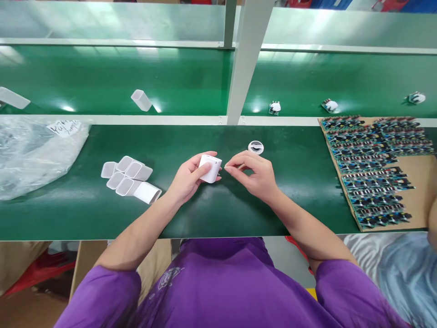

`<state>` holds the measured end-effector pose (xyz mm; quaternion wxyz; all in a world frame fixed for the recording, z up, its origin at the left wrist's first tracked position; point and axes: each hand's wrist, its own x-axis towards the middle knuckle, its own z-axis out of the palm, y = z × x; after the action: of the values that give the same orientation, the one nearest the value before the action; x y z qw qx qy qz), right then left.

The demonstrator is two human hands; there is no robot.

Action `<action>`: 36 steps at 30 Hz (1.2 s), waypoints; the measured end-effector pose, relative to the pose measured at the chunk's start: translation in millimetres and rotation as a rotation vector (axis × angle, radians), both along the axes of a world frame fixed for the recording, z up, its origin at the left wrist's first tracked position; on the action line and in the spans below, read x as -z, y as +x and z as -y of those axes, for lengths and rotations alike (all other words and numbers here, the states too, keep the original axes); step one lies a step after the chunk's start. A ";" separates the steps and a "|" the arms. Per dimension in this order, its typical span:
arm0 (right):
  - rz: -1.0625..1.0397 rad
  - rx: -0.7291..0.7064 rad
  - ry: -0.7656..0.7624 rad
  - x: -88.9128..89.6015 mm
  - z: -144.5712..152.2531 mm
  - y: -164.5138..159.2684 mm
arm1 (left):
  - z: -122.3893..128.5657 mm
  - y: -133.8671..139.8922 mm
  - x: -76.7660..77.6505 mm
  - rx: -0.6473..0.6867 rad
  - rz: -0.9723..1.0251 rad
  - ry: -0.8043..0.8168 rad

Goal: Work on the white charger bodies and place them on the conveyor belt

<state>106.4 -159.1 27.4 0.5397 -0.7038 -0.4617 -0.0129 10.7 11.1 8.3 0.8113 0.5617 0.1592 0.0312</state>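
Near the middle of the bench, a white boxy plastic device like a charger (210, 168) is gripped by my left hand (189, 180), thumb across its face. A small dark spot shows near its top right edge. Just to the right, my right hand (254, 175) is closed in a pinch, its fingertips a little apart from the device. What the pinch holds, if anything, is too small to make out. Just behind my right hand lies a white ring-shaped roll (256, 147). To the left, several white open-ended plastic sleeves (125, 175) are grouped on the green bench (191, 218).
Clear plastic bag (37, 155) with handwritten label at far left. At right, circuit boards (368, 177) stand in rows on cardboard (414, 182). A white post (247, 59) rises behind my hands. The conveyor behind carries a white sleeve (141, 100) and small circuit assemblies (274, 108).
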 end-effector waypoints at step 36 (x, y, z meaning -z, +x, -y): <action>0.385 0.116 -0.257 -0.9 5.7 -7.5 | 11.5 -6.8 13.9 -0.153 0.378 1.068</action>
<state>98.9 -164.7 28.3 0.3460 -0.7766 -0.5128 -0.1191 3.9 -0.4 -5.6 0.4246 0.8653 0.0136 0.2661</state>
